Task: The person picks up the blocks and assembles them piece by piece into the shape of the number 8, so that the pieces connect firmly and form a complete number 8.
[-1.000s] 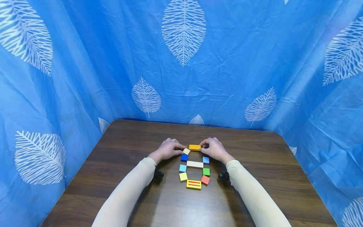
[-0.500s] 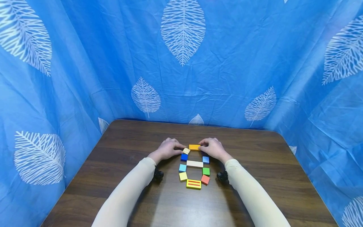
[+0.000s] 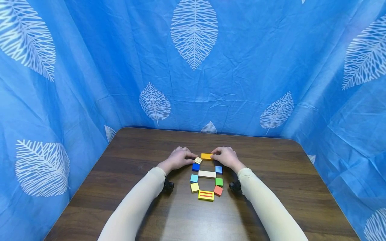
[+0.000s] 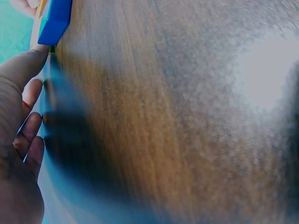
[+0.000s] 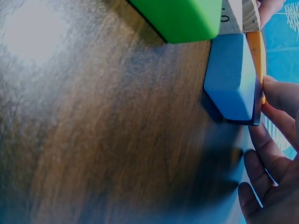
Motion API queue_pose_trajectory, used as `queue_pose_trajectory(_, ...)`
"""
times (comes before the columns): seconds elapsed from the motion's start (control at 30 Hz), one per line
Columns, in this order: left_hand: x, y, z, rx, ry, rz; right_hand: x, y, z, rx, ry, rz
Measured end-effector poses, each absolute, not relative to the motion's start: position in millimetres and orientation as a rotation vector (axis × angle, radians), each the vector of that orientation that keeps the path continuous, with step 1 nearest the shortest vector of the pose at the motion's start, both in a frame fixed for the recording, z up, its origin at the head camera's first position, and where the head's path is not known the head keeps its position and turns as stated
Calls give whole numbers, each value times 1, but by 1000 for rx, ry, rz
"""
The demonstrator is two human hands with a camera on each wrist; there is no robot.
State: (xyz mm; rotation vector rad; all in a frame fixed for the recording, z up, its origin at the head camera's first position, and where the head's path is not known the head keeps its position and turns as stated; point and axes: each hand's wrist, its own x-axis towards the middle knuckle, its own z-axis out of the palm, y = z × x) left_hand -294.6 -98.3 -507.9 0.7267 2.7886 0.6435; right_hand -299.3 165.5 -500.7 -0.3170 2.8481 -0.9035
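In the head view, my left hand [image 3: 179, 157] holds a small cream block [image 3: 198, 160] between thumb and forefinger, just above a dark blue block [image 3: 196, 167]. My right hand [image 3: 227, 157] pinches the right end of an orange block [image 3: 206, 156] at the top of a layout of coloured blocks. In the right wrist view, my thumb [image 5: 278, 91] lies against the orange block [image 5: 255, 46], beyond a light-blue block [image 5: 231, 77]. A dark edge shows behind that light-blue block; I cannot tell what it belongs to.
Below lie a long white block [image 3: 207, 174], a sky-blue block [image 3: 194, 178], a green block [image 3: 219, 182], a pale-yellow block [image 3: 194, 187], a red block [image 3: 218, 191] and a red-striped yellow block [image 3: 206, 195]. The brown table [image 3: 144, 147] backs onto a blue curtain [image 3: 235, 83].
My right hand has moved slightly left over the right end of the orange block. The left hand and the other blocks look unmoved.
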Motion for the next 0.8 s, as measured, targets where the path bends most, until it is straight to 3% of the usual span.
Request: queue_pose_trajectory(0.8, -294, -99, -509, 720, 2789, 654, -299, 170, -504, -301, 2808, -937)
